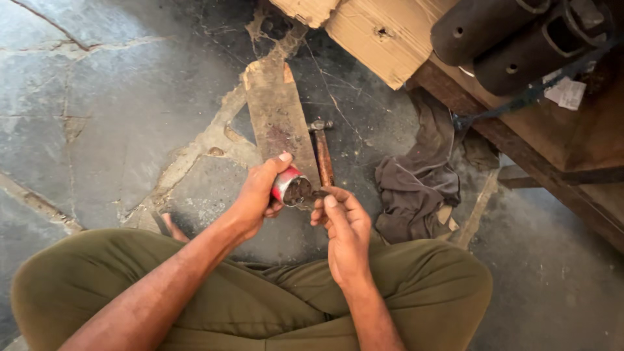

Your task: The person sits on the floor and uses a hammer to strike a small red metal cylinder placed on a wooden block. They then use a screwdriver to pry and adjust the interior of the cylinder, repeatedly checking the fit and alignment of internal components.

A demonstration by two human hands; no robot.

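While the left hand (257,195) grips a red cylinder (290,185), right hand (344,224) fingers pinch its open end at three o'clock, hammer (323,153) at twelve.

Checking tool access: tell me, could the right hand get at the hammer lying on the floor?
Probably yes: the hammer lies bare just beyond the right hand, nothing covering it, though its fingers seem to pinch something small.
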